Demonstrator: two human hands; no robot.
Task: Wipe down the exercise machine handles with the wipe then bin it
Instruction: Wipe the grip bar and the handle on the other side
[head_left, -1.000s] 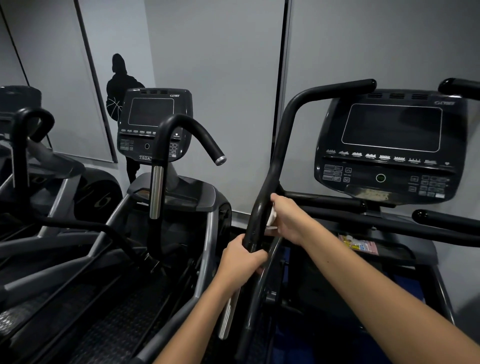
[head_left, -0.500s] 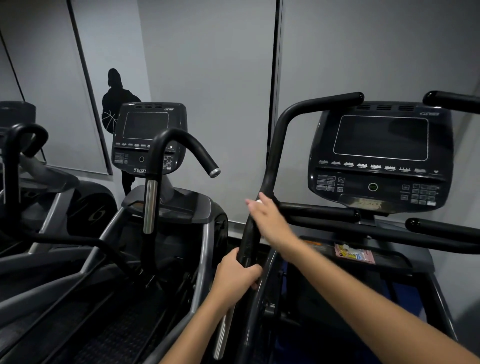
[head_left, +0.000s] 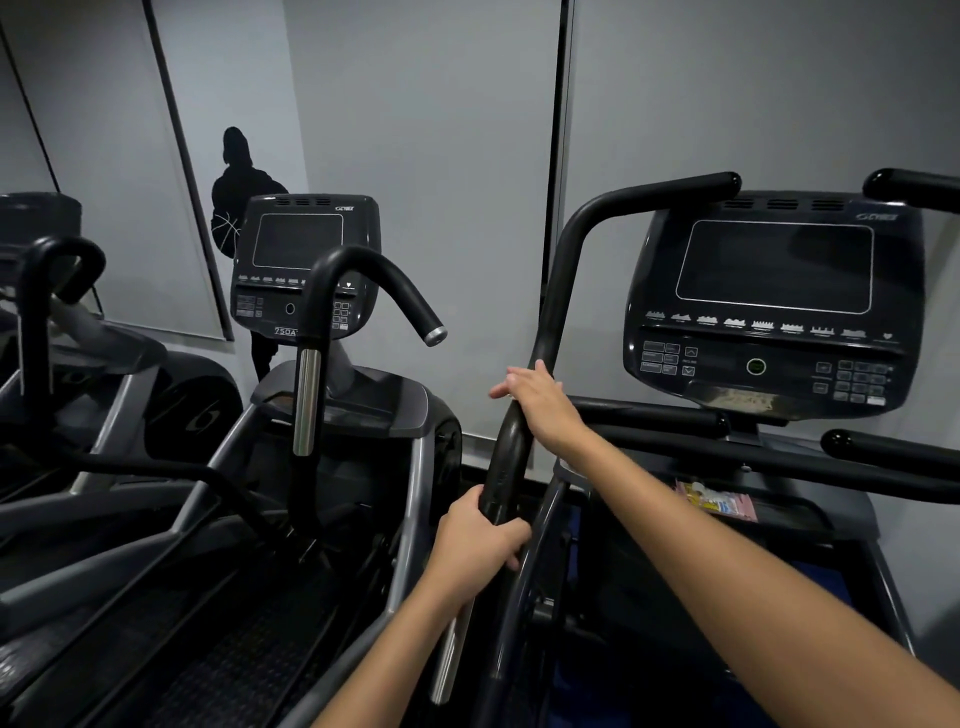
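Wipe, hidden under the right hand (head_left: 540, 402) laid on the rigid handle (head_left: 558, 291), is judged limp; left hand (head_left: 475, 540), at 6 o'clock, is clenched round the handle.

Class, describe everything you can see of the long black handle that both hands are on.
The black handle is a matte, rubbery-looking tube. It rises from low in the frame, bends where the right hand wraps it, climbs, then curves right to a rounded tip above the console. The left hand grips it lower down, above a bare metal section. No wipe is visible.
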